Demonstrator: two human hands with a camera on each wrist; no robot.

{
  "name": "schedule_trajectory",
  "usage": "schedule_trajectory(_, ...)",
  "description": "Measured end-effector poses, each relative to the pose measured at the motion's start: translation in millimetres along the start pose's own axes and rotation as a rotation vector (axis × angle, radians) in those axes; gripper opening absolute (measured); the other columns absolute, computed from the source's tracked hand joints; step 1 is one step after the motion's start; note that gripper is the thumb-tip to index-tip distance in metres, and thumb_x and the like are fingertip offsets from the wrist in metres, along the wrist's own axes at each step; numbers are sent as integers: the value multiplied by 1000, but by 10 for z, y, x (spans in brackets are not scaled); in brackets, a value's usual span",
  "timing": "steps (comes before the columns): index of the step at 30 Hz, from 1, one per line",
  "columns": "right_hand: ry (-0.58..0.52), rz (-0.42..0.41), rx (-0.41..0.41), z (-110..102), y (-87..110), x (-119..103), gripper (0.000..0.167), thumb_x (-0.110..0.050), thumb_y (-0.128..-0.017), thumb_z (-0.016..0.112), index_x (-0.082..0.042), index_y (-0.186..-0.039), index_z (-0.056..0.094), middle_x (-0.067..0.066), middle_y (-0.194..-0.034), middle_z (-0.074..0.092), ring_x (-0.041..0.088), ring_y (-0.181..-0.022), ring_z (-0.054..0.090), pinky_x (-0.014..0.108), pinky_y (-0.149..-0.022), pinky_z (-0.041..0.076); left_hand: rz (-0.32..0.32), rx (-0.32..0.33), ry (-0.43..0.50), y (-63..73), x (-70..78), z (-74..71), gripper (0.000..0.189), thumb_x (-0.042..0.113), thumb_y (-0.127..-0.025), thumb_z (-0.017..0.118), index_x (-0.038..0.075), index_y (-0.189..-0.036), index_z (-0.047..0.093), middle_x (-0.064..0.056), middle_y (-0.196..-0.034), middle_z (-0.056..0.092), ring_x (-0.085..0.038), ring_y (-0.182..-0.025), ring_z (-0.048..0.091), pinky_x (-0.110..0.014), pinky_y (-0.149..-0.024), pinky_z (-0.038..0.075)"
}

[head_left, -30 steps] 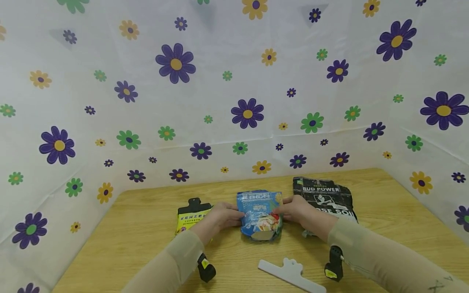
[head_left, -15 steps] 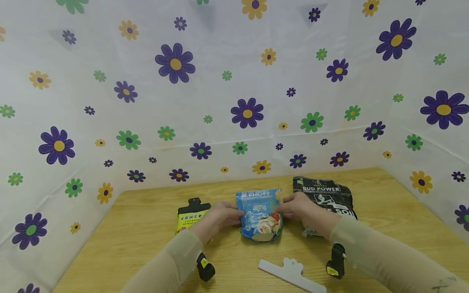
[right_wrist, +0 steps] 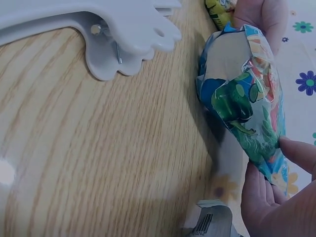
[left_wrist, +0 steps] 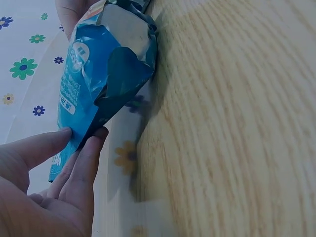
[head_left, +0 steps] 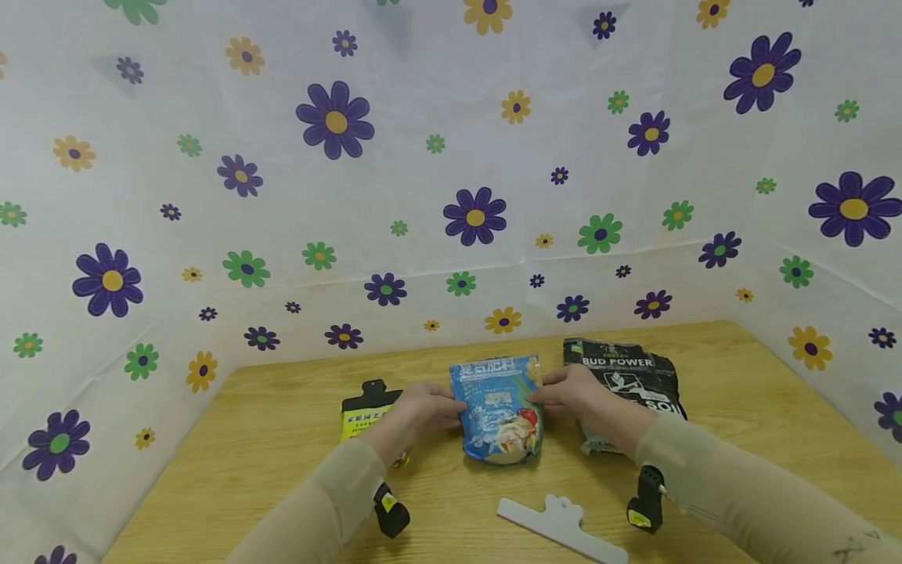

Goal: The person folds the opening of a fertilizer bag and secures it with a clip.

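A blue plastic pouch (head_left: 496,411) with vegetable pictures stands near the table's middle, its top tilted back. At its left edge my left hand (head_left: 425,415) pinches it; the left wrist view shows the thumb in front and the fingers (left_wrist: 85,173) behind. My right hand (head_left: 581,403) pinches the opposite edge, thumb against the printed front (right_wrist: 261,113). The pouch's bottom is pale and see-through, with light contents. Closer to me lies a white sealing clip (head_left: 560,529), apart from both hands.
Left of the pouch is a yellow bag (head_left: 358,421) with a black clip (head_left: 373,395) across its top, partly behind my left hand. A black soil bag (head_left: 623,368) lies to the right, partly covered by my right arm. A flowered sheet (head_left: 395,196) rises behind the wooden table (head_left: 268,439).
The blue pouch's top has risen and straightened, so its front looks taller and smoother. Both hands keep their hold on its sides and have shifted only slightly.
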State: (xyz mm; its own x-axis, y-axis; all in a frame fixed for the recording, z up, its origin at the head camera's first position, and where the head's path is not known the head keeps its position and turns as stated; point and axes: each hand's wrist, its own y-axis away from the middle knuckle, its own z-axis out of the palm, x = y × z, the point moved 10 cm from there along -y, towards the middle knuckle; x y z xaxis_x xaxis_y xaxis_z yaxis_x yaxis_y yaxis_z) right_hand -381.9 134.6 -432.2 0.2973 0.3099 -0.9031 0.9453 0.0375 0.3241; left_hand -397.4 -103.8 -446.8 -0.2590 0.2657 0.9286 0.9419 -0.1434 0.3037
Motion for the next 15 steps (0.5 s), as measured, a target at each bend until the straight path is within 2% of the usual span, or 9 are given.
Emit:
schedule_trajectory(8, -17, -31, -5, -18, 16, -89, 62, -4, -98, 74, 17, -150, 45, 35, -155, 47, 46, -137, 59, 49, -115, 54, -9, 26, -84, -13, 79, -63, 26, 5, -96, 78, -8, -117, 73, -18, -107, 78, -17, -87, 76, -32, -87, 68)
schedule_trajectory(15, 3, -56, -21, 17, 48, -110, 64, -5, -99, 73, 17, -151, 43, 36, -157, 44, 46, -138, 59, 51, -116, 53, 5, 25, -99, 1, 85, -76, 27, 4, -96, 78, -10, -118, 73, -22, -112, 78, -18, -88, 78, -31, -84, 68)
